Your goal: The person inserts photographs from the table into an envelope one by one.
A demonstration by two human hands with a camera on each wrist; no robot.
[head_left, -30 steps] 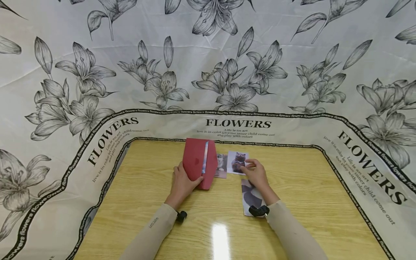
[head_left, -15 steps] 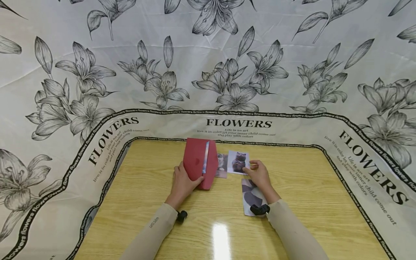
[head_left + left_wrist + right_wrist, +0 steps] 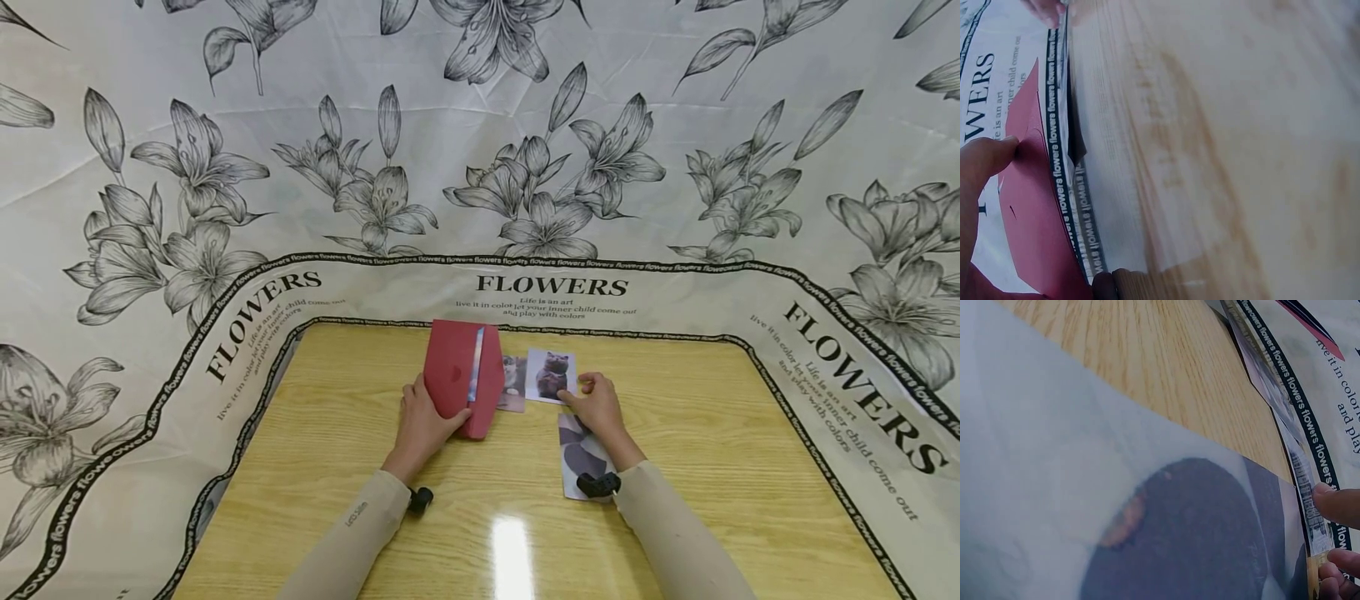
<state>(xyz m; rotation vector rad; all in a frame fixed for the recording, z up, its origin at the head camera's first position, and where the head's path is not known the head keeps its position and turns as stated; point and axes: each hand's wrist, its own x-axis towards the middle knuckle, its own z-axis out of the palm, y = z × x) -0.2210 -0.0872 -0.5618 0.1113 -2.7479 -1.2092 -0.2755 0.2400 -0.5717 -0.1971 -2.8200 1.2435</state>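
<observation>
My left hand (image 3: 422, 425) grips a red envelope (image 3: 448, 375) at its lower end, thumb over the front. The envelope is tilted up at the table's far side, and a bluish card (image 3: 476, 362) shows in its slot. Its red face (image 3: 1029, 206) and my left thumb (image 3: 991, 156) appear in the left wrist view. My right hand (image 3: 600, 410) is at the lower right corner of a photo card of a dark cat (image 3: 550, 375), thumb tip on the corner, the other fingers loosely bent. A second cat photo (image 3: 513, 385) lies partly hidden behind the envelope.
A larger photo print with dark rounded shapes (image 3: 579, 454) lies under my right wrist and fills much of the right wrist view. A white flowered cloth (image 3: 551, 285) rises behind the wooden table (image 3: 315, 500). Black wrist cameras sit at both cuffs.
My right hand has shifted slightly down and right, its fingers drawing back from the cat photo's right edge to its lower corner. The left hand and envelope have stayed almost still.
</observation>
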